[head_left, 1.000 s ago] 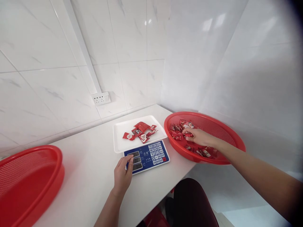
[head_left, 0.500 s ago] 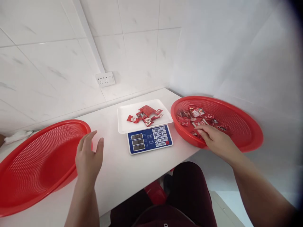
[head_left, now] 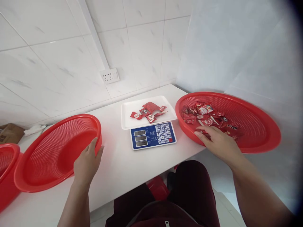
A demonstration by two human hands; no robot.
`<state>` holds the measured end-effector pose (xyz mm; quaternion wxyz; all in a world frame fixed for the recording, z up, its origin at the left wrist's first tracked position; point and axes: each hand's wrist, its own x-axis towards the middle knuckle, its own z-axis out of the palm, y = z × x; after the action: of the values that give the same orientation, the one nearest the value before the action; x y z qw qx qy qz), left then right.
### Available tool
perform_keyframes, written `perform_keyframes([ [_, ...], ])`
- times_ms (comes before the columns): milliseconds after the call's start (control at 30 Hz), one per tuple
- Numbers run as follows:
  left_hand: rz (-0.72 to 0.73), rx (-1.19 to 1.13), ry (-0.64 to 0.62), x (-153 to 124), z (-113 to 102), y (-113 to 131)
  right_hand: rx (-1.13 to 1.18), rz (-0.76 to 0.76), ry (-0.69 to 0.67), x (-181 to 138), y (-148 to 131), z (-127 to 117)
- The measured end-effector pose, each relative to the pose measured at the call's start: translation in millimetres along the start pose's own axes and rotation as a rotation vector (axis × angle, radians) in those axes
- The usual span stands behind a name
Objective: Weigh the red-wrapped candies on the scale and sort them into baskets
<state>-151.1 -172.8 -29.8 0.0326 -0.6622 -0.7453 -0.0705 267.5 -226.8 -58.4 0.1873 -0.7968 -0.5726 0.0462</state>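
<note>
My left hand [head_left: 87, 161] is at the near right rim of the left red plastic basket [head_left: 97, 126], thumb spread from the fingers and nothing held; whether it touches the rim I cannot tell. Over the near edge of the right red basket [head_left: 255, 118] hovers my right hand [head_left: 219, 142], fingers stretched out and thumb apart. Beneath and beyond it lie several red wrapped candies [head_left: 204, 108]. Between the baskets stands a digital scale [head_left: 153, 136] with a blue keypad panel. Its white tray [head_left: 127, 121] carries several red wrapped pieces [head_left: 150, 106].
Another red basket [head_left: 9, 179] is partly visible at the far left. Behind it are a cardboard box [head_left: 10, 134] and a white crumpled item [head_left: 35, 129]. A tiled wall with a socket [head_left: 110, 76] bounds the white table [head_left: 113, 170] at the back.
The view has shifted left, bringing another basket and the box into sight. My left hand has lowered slightly beside the left basket. My right hand stays at the right basket, its fingers more spread.
</note>
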Motion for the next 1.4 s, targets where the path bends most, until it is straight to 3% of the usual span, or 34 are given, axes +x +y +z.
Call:
perform_keyframes([
  [233,0.175,-0.07,0.007,3,11,23,0.013,0.018,-0.011,1,0,0],
  [367,0.423,-0.156,0.121,19,8,54,0.004,0.032,-0.044,2,0,0],
  [533,0.677,-0.183,-0.067,68,-2,111,-0.016,0.028,-0.013,2,-1,0],
  [700,0.735,-0.121,-0.175,112,8,143,-0.024,0.006,-0.004,0,-2,0],
  [900,0.663,-0.042,-0.168,120,9,146,-0.039,-0.011,0.018,0,-2,1],
  [1133,0.42,0.029,-0.014,126,-35,97,-0.025,0.015,-0.03,-1,-3,-1],
  [1233,0.494,0.039,-0.044,126,-38,95,-0.025,0.015,-0.024,-1,-5,-2],
  [1400,0.785,0.008,-0.124,123,-7,143,-0.027,-0.001,-0.005,0,-6,-2],
])
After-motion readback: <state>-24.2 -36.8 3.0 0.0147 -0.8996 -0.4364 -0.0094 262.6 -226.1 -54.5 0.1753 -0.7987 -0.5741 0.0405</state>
